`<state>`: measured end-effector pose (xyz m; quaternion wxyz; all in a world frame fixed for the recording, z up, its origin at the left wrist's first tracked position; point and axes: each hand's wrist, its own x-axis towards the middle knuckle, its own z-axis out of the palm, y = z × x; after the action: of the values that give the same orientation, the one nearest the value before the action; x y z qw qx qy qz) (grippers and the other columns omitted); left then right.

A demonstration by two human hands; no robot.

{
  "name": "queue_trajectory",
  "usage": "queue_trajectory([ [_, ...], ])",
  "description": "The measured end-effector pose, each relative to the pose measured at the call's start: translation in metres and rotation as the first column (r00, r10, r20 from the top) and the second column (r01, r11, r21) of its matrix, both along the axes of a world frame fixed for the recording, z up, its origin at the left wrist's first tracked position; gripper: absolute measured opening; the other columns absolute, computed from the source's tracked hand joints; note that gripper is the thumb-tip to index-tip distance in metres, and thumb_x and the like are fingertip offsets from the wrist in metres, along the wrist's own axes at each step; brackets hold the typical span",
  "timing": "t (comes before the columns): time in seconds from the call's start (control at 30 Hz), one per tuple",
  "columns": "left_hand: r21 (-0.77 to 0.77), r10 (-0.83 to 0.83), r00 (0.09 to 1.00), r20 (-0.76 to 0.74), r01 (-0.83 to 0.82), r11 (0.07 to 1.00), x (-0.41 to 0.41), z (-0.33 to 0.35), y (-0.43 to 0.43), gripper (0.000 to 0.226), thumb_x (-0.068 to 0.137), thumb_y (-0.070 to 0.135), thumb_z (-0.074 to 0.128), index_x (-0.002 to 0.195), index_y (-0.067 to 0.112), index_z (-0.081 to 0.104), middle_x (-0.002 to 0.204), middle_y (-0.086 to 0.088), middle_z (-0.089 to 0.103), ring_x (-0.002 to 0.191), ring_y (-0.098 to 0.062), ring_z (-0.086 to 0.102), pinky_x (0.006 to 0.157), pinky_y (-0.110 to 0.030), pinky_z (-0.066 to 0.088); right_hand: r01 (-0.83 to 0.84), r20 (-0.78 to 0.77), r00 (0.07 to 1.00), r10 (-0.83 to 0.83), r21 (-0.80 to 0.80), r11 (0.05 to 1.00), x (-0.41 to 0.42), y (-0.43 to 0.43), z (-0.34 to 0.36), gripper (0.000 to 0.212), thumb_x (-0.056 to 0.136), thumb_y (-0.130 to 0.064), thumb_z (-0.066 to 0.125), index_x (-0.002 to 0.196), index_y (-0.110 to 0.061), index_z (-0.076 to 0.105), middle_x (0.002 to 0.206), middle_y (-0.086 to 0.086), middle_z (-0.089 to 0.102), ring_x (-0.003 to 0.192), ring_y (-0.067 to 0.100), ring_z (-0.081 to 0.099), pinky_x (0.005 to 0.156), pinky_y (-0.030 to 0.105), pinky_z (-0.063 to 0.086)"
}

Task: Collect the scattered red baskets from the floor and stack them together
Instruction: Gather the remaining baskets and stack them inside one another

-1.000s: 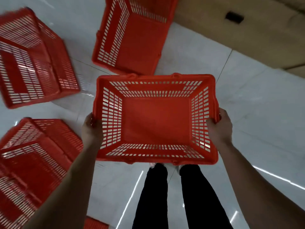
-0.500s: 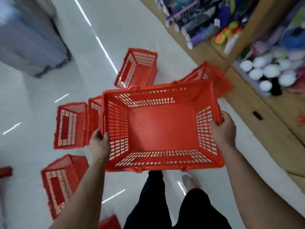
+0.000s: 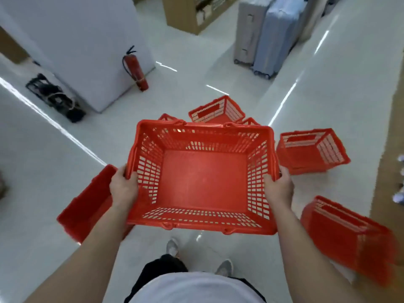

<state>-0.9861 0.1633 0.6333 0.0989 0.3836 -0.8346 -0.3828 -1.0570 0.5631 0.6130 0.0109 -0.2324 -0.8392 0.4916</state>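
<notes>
I carry an empty red basket [image 3: 203, 184] upright in front of my waist. My left hand [image 3: 122, 187] grips its left rim and my right hand [image 3: 278, 187] grips its right rim. Several more red baskets lie on the white floor: one overturned [image 3: 216, 111] beyond the held basket, one on its side [image 3: 310, 149] to the right, one [image 3: 347, 235] at the lower right, and one [image 3: 87, 204] under my left forearm. Parts of two others peek out behind the held basket's far rim.
A red fire extinguisher [image 3: 136, 69] leans on a white pillar [image 3: 87, 47] at the upper left, with a black object [image 3: 54, 95] beside it. Suitcases [image 3: 269, 36] stand at the upper right. A wooden shelf base [image 3: 389, 171] runs along the right edge.
My view has swung round to the left, so the shelf of toys has left the frame and the pillar and suitcases appear. Both hands keep the same hold on the basket.
</notes>
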Motion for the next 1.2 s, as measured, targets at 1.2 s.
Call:
queue_trajectory([
  [1.2,0.138,0.86,0.424,0.284,-0.906,0.401,0.187,-0.336,-0.445,0.031,0.098,0.026,0.055,0.127,0.018,0.062,0.105,-0.003,0.072,0.084,-0.02,0.07,0.077,-0.04,0.057,-0.899,0.276,0.424,0.863,0.008,0.439,-0.132,-0.736,-0.328,0.03,0.088,-0.02,0.065,0.11,-0.038,0.057,0.09,-0.022,0.064,0.083,0.004,0.065,0.078,0.031,0.05],
])
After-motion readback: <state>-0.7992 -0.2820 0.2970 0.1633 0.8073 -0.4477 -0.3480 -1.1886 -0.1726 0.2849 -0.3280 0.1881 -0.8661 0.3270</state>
